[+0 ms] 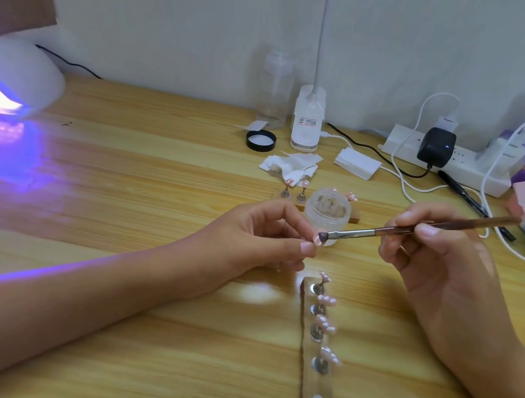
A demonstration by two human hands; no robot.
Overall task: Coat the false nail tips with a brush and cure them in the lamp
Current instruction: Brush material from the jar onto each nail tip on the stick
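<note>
- Two bare hands meet above the middle of the wooden table [127, 201], fingertips turned toward each other
- Left hand [266, 232]: the forearm comes in low from the lower left; thumb and forefinger are curled and pinch a small pink nail tip [318, 239], the other fingers tucked beneath
- Right hand [444, 256]: the forearm rises from the lower right, palm turned left; thumb and fingers wrap a brush [424, 230] in a pen grip, the handle slanting up to the right
- The brush's dark bristles touch the pinched nail tip, just in front of a small clear jar [328, 211]
- A wooden strip [316, 386] lies just below the hands and runs toward the viewer; four more pink tips [328, 301] stand on it on short pegs, and a fifth metal disc shows at its near end
- A second small holder [292, 198] with tips sits behind the jar, partly hidden
- The curing lamp [13, 79] glows violet at the far left edge, well apart from both hands; a broad stretch of tabletop lies between it and the left hand
- A power strip [452, 167], cables and packets crowd the table's far right, close behind the right hand; the brush handle ends near them
</note>
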